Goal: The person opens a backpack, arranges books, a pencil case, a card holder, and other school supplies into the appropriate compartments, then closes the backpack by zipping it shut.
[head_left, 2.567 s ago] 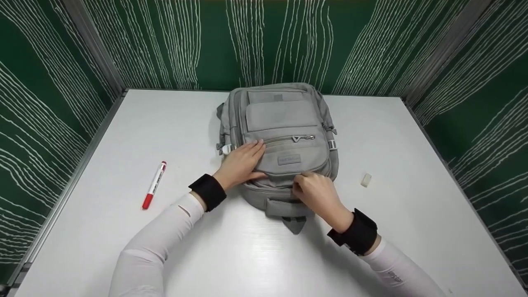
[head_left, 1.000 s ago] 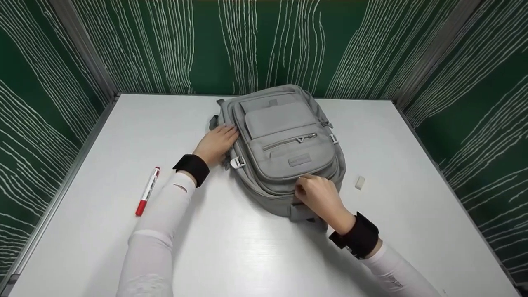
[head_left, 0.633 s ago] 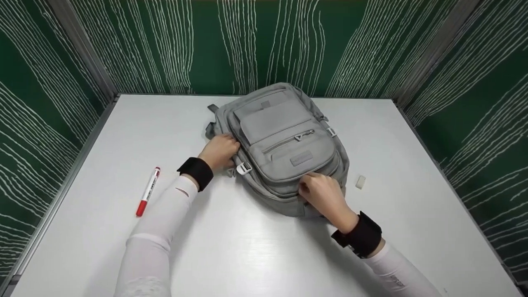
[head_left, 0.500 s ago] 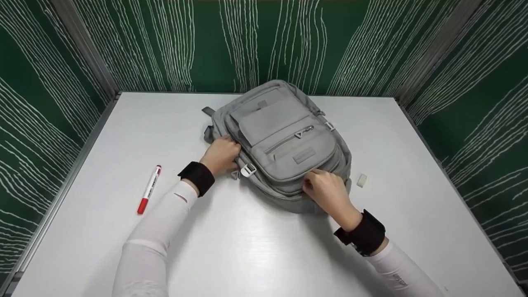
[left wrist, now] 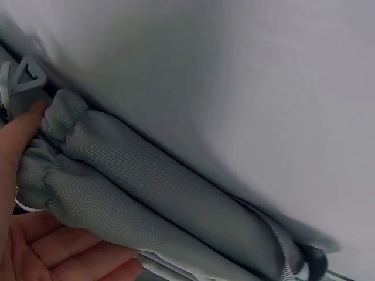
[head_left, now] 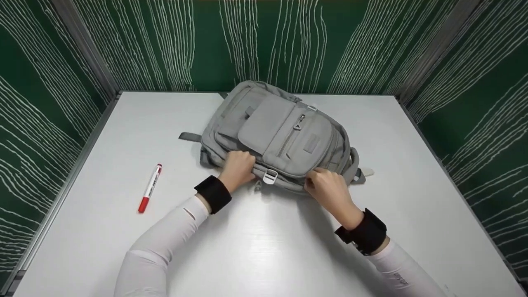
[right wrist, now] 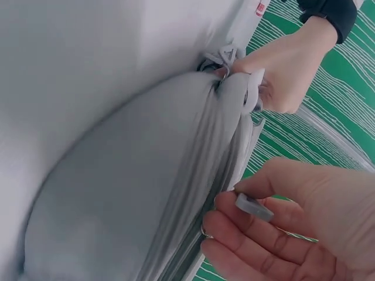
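A grey backpack [head_left: 258, 134] lies front side up on the table, turned so its top handle points right. My left hand [head_left: 238, 170] grips its near side close to a white buckle [head_left: 270, 177]. In the left wrist view the thumb [left wrist: 20, 137] lies on one side of the gathered side pocket [left wrist: 158, 175], the other fingers beneath. My right hand [head_left: 329, 194] is at the near right edge of the bag. In the right wrist view it pinches a grey zipper pull [right wrist: 253, 206] between thumb and forefinger, beside the zipper seam.
A red-and-white marker [head_left: 149, 187] lies on the white table [head_left: 247, 247] to the left. A small pale eraser [head_left: 369, 172] sits at the right, partly behind the bag's strap end. Green walls with white lines stand around the table.
The backpack has turned anticlockwise, its top swinging right towards the eraser. My left hand went from lying flat on the front to gripping the side, then came nearer; the right stays at the zipper.
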Demonstrator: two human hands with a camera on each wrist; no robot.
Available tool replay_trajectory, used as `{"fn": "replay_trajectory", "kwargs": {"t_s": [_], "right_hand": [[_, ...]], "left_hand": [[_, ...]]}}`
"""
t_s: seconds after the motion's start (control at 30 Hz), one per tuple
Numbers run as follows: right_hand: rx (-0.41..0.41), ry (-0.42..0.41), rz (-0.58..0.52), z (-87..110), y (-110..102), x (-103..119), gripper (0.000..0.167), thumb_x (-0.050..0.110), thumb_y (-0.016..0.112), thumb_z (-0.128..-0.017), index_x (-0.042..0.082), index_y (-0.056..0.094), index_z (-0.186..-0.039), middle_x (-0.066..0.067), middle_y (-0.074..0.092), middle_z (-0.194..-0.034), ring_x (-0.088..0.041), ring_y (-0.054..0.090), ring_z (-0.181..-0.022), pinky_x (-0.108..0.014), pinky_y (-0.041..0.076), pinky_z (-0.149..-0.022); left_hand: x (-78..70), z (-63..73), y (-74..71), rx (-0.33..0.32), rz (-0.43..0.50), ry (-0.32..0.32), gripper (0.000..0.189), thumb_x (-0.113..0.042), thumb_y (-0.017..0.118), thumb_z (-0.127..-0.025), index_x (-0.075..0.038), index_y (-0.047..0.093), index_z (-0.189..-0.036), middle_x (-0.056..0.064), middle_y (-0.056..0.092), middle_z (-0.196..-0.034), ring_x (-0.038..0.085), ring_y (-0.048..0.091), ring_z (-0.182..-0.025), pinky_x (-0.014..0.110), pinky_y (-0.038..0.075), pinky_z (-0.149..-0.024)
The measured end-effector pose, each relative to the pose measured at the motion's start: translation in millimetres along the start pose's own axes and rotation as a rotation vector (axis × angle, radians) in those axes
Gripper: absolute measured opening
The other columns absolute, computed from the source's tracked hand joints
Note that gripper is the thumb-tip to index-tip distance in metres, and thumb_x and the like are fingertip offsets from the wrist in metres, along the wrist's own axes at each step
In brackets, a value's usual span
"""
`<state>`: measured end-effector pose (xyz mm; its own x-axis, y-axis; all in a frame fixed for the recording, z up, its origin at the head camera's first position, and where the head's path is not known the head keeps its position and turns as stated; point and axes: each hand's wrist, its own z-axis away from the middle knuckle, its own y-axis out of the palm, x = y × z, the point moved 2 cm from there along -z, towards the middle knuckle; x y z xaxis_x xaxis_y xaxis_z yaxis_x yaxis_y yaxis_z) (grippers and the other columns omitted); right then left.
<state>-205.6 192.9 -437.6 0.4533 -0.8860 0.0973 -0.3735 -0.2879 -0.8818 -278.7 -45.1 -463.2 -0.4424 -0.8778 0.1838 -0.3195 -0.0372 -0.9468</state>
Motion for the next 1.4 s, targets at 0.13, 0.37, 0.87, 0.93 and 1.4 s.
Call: {"fn": "replay_trajectory", "kwargs": {"t_s": [0.13,0.37,0.87,0.93,1.4], "right_hand": [[0.003,-0.005,-0.001,1.4,0,-2,0.012,-0.004,0.072,-0.077,0.004,0.068,-0.071,-0.010,0.067,-0.068,-0.029,0.065,-0.058,-0.046,0.055,-0.052],[0.002,0.007,-0.019,3.2,-3,-10,0.010,-0.005,0.072,-0.077,0.003,0.069,-0.073,-0.011,0.068,-0.069,-0.032,0.066,-0.061,-0.046,0.055,-0.053],[0.019,0.050,-0.028,7.8,-2,-14,0.008,-0.004,0.071,-0.079,0.003,0.071,-0.076,-0.012,0.069,-0.071,-0.030,0.066,-0.061,-0.044,0.054,-0.052],[0.018,0.053,-0.030,7.9,-1,-14,0.007,-0.004,0.072,-0.079,0.002,0.071,-0.076,-0.013,0.069,-0.072,-0.031,0.066,-0.061,-0.044,0.055,-0.052],[-0.001,0.019,-0.030,4.2,3,-8,0.006,-0.004,0.073,-0.077,0.002,0.073,-0.076,-0.012,0.072,-0.073,-0.030,0.067,-0.062,-0.044,0.055,-0.055]], "left_hand": [[-21.0,-1.5,-6.4,0.067,-0.038,-0.069,0.029,-0.041,0.085,-0.078,-0.012,0.076,-0.079,0.002,0.077,-0.078,0.019,0.074,-0.070,0.033,0.058,-0.055],[-32.5,5.9,-9.1,0.087,-0.112,-0.014,0.047,-0.061,0.079,-0.080,-0.014,0.075,-0.077,-0.002,0.075,-0.076,0.014,0.070,-0.068,0.029,0.052,-0.058],[105.2,29.5,3.5,-0.201,0.400,-0.182,0.073,-0.058,0.080,-0.082,-0.002,0.065,-0.126,0.017,0.068,-0.123,0.036,0.067,-0.112,0.048,0.060,-0.091],[113.9,27.1,8.7,-0.095,0.424,-0.225,0.093,-0.064,0.077,-0.081,-0.001,0.052,-0.145,0.022,0.057,-0.144,0.040,0.056,-0.133,0.052,0.052,-0.108],[94.8,28.0,17.9,0.048,0.360,-0.324,0.108,-0.076,0.069,-0.080,0.009,0.053,-0.144,0.029,0.072,-0.119,0.043,0.073,-0.102,0.051,0.061,-0.085]]}}
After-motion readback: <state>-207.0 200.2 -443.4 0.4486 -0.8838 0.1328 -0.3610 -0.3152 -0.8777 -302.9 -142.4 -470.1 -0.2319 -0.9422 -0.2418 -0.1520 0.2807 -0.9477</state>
